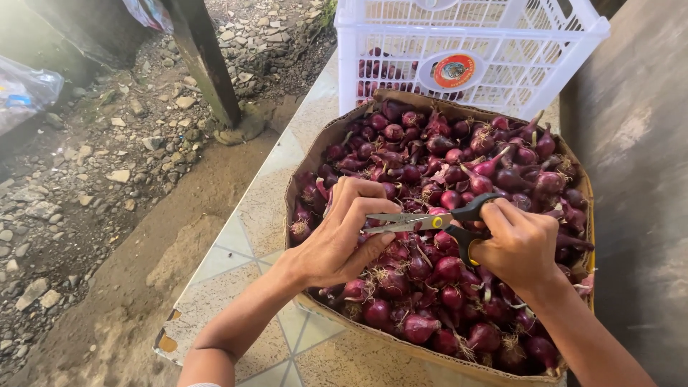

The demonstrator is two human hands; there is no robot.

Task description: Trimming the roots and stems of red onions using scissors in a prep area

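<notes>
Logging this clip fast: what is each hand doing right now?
Left hand: closed around a small red onion, mostly hidden by the fingers.
Right hand: closed on the scissors, blades at the left hand's fingertips.

Head camera looks steeply down, close over the hands (423, 240).

Round orange-rimmed label (454, 71) on white crate (502, 43) — brown cardboard box (315, 154) below.

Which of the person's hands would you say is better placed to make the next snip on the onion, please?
The right hand, probably: its fingers are in the black handles of the scissors, whose blades point at the left hand. The left hand only pinches a red onion at the blades, above the cardboard box.
</notes>
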